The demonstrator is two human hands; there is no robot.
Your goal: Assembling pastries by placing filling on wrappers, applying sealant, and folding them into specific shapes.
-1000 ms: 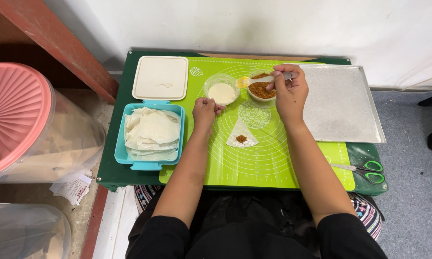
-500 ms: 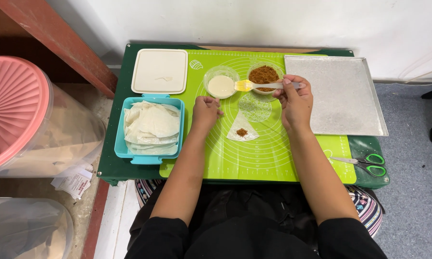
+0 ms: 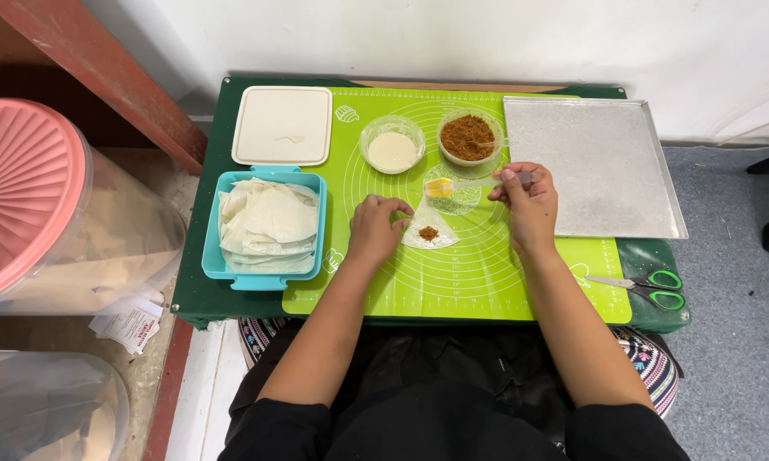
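Observation:
A thin triangular pastry sheet [image 3: 431,233] lies on the lime-green baking mat [image 3: 478,273] with a small mound of brown filling at its centre. My left hand [image 3: 376,227] rests on the mat, fingertips touching the sheet's left edge. My right hand [image 3: 528,203] grips a clear plastic spoon [image 3: 453,185], its yellowish bowl hovering just above the sheet's upper tip. Behind them stand a clear bowl of brown filling [image 3: 469,137] and a clear bowl of white paste [image 3: 392,146].
A turquoise tub [image 3: 266,224] of stacked pastry sheets sits left of the mat, its cream lid [image 3: 283,125] behind it. A bare metal baking tray [image 3: 587,165] lies right. Green-handled scissors [image 3: 649,288] rest at the right front corner. Large lidded plastic containers [image 3: 34,205] stand left.
My right hand has drawn the spoon back from the filling bowl, then down toward the pastry sheet. My left hand stayed at the sheet's edge. The camera view shifted slightly.

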